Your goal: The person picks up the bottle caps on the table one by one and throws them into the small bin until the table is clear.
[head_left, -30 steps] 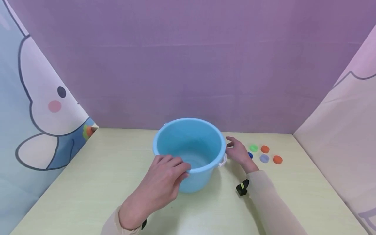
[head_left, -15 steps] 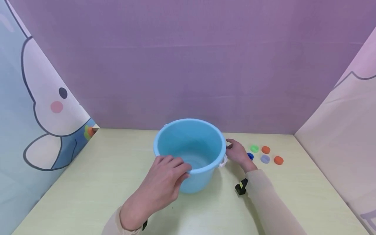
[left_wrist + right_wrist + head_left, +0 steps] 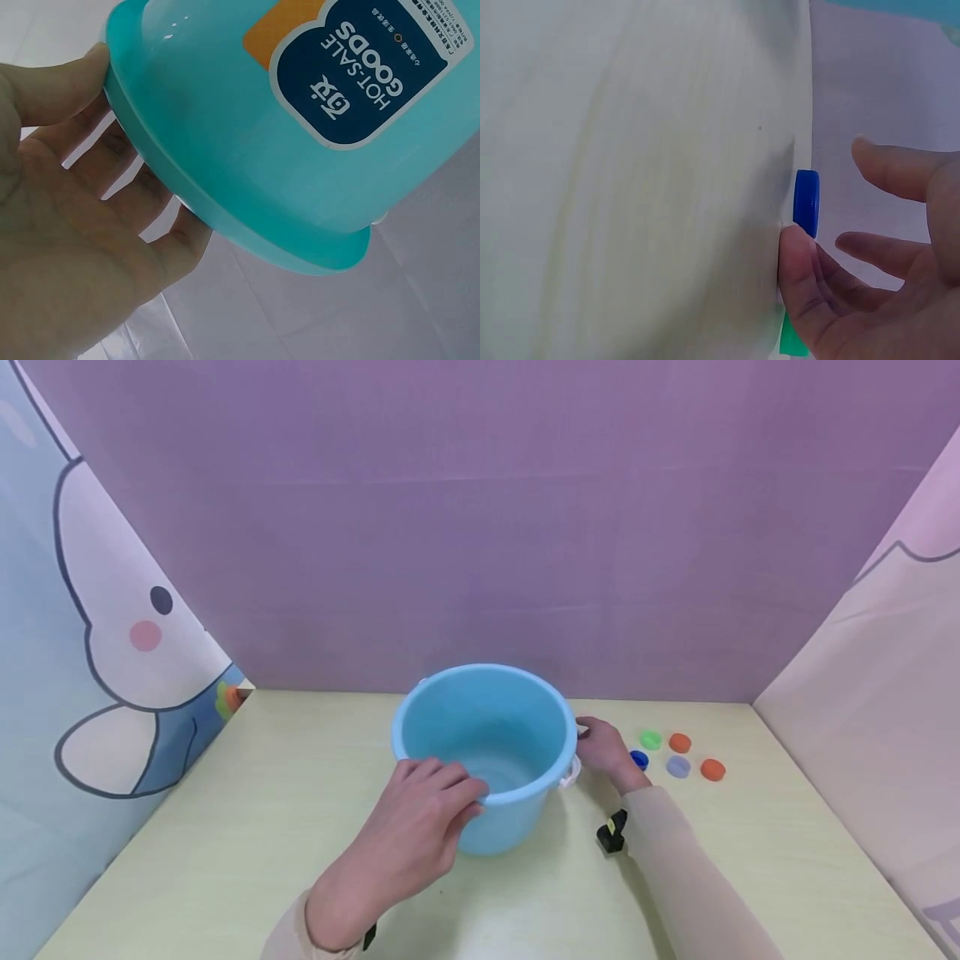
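A light blue plastic bucket (image 3: 502, 818) stands upright on the table, with nothing seen inside it. My left hand (image 3: 408, 822) grips its near rim, thumb outside and fingers over the edge; the left wrist view shows a dark blue label (image 3: 337, 82) on the wall. Beside the bucket's right side, my right hand (image 3: 606, 750) is low over the table with fingers loosely bent. A dark blue bottle cap (image 3: 806, 202) appears right at one fingertip in the right wrist view, between no pinching fingers. A green cap (image 3: 793, 337) shows below it.
Right of my right hand lie more round caps: a green one (image 3: 650, 740), a pale violet one (image 3: 678, 767) and two orange ones (image 3: 680, 742). The bucket's white handle (image 3: 572, 772) hangs at its right side. A purple cloth wall (image 3: 480, 527) stands behind the table.
My right hand's fingers draw slightly closer together and the hand shifts a little toward me. The left hand and the bucket stay put.
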`<state>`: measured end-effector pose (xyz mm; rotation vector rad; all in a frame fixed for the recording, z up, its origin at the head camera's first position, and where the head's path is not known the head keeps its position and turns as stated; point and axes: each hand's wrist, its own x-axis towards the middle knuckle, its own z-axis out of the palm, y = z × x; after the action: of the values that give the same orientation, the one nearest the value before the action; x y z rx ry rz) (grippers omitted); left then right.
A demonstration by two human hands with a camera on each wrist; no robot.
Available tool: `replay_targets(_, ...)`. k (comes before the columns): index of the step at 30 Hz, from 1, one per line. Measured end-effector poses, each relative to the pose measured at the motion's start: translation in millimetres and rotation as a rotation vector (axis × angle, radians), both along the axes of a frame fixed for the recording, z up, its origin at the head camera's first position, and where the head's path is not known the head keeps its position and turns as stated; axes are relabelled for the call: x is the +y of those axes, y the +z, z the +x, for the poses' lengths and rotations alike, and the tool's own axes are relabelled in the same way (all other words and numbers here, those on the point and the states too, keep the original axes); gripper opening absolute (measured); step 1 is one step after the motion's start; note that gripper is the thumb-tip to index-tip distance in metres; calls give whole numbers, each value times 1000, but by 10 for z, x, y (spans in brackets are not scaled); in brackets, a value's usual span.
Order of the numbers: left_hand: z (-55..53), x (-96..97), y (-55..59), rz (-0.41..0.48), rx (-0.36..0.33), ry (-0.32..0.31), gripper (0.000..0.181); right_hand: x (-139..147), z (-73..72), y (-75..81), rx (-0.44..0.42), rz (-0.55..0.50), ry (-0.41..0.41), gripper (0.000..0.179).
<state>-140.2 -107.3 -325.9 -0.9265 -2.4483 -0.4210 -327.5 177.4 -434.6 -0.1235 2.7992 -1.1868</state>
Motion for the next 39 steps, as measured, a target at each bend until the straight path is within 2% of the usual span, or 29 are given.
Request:
replay_targets(11,4,1,12,0,-4,5,14,-42,-73,-58,-3,23,-17,48)
replay_targets(29,3,6,16,4,-17,8,15,-68,-138,-107,-8,84,-30,38)
replay_targets(39,5,8,10,4,-3,1,15,-41,-154,-119,-14,105,-57,42)
